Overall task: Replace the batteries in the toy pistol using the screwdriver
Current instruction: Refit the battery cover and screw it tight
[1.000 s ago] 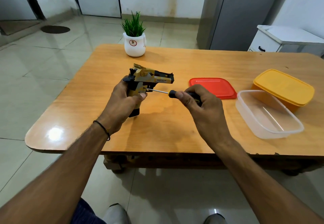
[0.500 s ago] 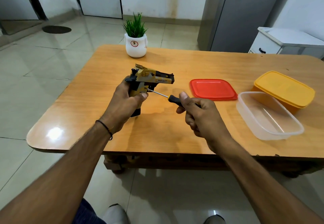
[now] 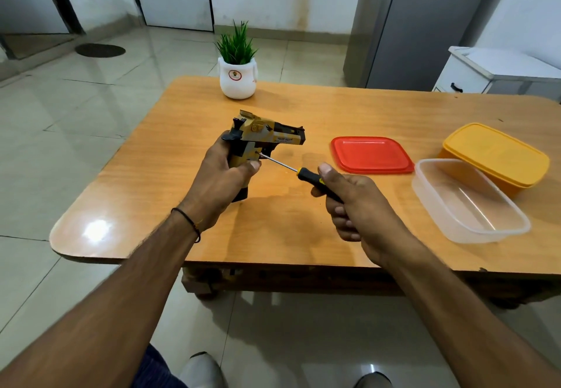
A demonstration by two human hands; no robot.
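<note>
Left hand [image 3: 224, 175] wraps the grip of the pistol [image 3: 264, 136], holding it upright over the table [image 3: 182, 145] with the barrel pointing right. Right hand [image 3: 361, 205] curls around the screwdriver [image 3: 306, 175] handle, thumb along it. The tip meets the pistol's grip. Lettering on the slide is too small to read.

Count of items in view:

- toy pistol [image 3: 264, 136]: 1
- screwdriver [image 3: 299, 172]: 1
- hands: 2, one left hand [image 3: 218, 181] and one right hand [image 3: 361, 205]
- table [image 3: 334, 108]: 1
- plastic boxes: 2, one clear tub [image 3: 473, 230] and one yellow box [image 3: 494, 154] with its lid on
- loose lids: 1, the red lid [image 3: 372, 154]
- potted plant [image 3: 237, 75]: 1
- black wrist band [image 3: 188, 220]: 1
- shoes, toes only: 2, a left shoe [image 3: 202, 369] and a right shoe [image 3: 372, 380]
- white cabinet [image 3: 498, 69]: 1
- round floor cover [image 3: 100, 50]: 1
</note>
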